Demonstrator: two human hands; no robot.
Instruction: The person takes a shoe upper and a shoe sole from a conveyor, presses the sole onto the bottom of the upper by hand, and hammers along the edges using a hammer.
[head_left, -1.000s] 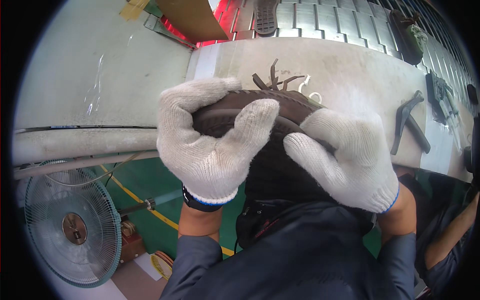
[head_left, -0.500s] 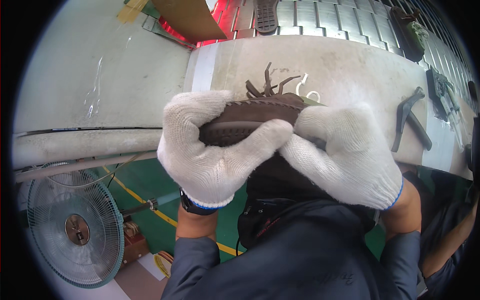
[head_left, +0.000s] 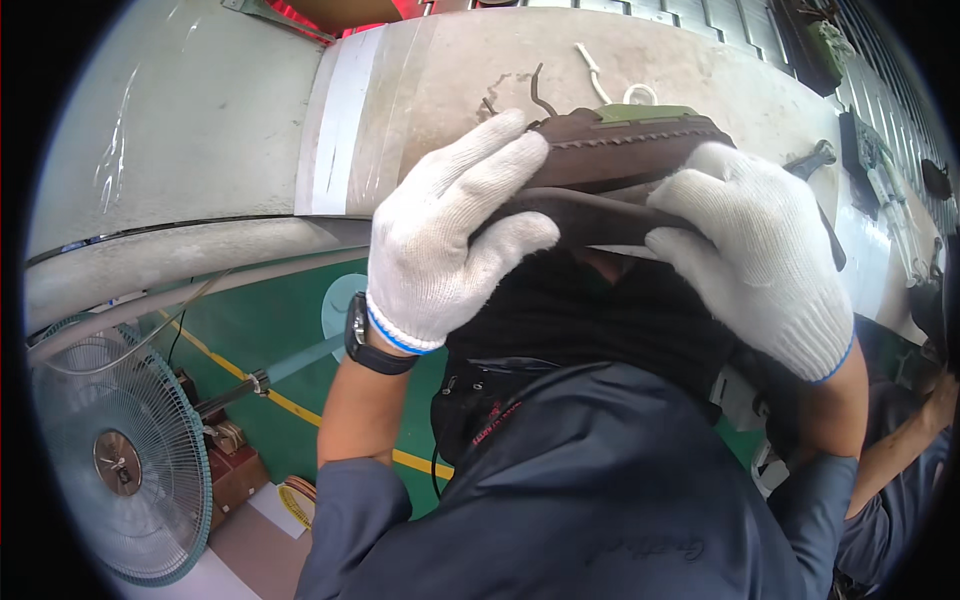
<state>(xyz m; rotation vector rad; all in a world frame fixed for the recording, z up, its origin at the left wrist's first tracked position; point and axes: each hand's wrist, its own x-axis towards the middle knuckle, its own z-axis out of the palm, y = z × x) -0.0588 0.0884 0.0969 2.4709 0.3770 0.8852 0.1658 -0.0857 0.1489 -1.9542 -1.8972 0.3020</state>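
Note:
A brown shoe with a stitched seam and a green piece at its opening lies sideways between my gloved hands. Its dark sole faces me, and a gap seems to show between sole and upper toward the right. My left hand is at the shoe's left end, fingers stretched out and thumb apart beside the sole. At the right end my right hand closes its thumb and bent fingers on the sole's edge. Brown laces and a white cord stick out on the far side.
Beneath the shoe is a pale worktop. A metal-headed hand tool lies on the right, partly behind my right hand. Another brown shoe rests beyond on the slatted metal conveyor. A fan stands lower left; another person's arm is lower right.
The shoe and both hands have shifted right in the picture. My left fingers have straightened from their curled grip, and more of the shoe's side and sole shows.

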